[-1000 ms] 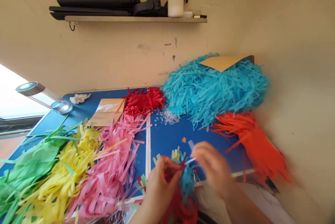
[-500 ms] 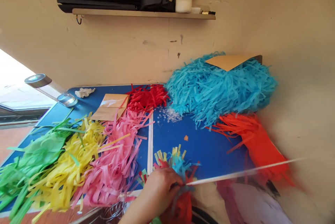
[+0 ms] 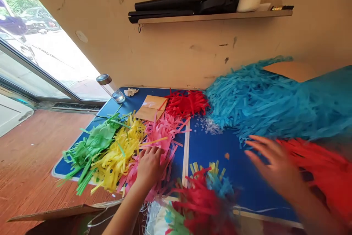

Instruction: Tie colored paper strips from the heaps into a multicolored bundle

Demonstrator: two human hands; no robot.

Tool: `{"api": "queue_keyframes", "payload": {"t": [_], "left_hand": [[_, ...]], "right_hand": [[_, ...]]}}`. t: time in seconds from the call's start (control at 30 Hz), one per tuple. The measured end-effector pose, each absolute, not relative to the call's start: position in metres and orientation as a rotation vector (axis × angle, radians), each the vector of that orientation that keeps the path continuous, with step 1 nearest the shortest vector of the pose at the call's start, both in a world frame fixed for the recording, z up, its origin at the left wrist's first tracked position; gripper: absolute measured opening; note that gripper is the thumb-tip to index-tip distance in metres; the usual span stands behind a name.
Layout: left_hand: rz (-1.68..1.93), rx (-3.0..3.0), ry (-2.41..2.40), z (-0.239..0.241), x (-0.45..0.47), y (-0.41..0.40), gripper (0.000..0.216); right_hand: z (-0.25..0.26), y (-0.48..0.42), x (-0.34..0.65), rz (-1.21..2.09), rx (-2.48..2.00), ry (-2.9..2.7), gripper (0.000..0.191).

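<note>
My left hand (image 3: 150, 165) rests on a bundle of pink tissue-paper fringe (image 3: 165, 128). Its fingers are bent down into the strips, and the fingertips are hidden. Over the right half of the table my right hand (image 3: 275, 165), slightly blurred, is open with its fingers apart. It hovers near the blue fringe (image 3: 264, 103) and the red-orange fringe (image 3: 321, 169), with nothing in it. Between my hands, at the near edge, a multicoloured fringed piece (image 3: 203, 202) in red, blue, yellow and green is held by neither hand.
Yellow fringe (image 3: 123, 154) and green fringe (image 3: 100, 139) lie to the left. A brown envelope (image 3: 152, 106), red fringe (image 3: 188, 103), clear beads (image 3: 210, 124) and a glass bottle (image 3: 111, 89) are farther back. An open cardboard box (image 3: 66, 213) stands below the near edge.
My left hand has let go of the multicoloured fringed piece and moved left onto the pink fringe. My right hand has come into view. The camera has turned left.
</note>
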State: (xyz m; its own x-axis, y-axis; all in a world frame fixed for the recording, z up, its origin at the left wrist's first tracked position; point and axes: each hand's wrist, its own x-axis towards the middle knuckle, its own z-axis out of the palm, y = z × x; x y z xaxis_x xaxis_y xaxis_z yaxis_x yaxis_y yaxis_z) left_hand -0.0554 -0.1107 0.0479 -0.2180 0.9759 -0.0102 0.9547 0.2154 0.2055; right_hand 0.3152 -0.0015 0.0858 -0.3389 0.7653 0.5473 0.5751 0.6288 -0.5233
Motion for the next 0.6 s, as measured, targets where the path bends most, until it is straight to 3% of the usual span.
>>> {"api": "queue_keyframes", "payload": {"t": [0.23, 0.6], "left_hand": [[0.083, 1.864, 2.411, 0.046, -0.057, -0.115, 0.021], [0.204, 1.914, 2.440, 0.050, -0.064, -0.112, 0.026]], "right_hand": [[0.075, -0.007, 0.194, 0.444, -0.649, -2.560, 0.017], [0.053, -0.005, 0.126, 0.631, -0.418, -2.791, 0.017]]}}
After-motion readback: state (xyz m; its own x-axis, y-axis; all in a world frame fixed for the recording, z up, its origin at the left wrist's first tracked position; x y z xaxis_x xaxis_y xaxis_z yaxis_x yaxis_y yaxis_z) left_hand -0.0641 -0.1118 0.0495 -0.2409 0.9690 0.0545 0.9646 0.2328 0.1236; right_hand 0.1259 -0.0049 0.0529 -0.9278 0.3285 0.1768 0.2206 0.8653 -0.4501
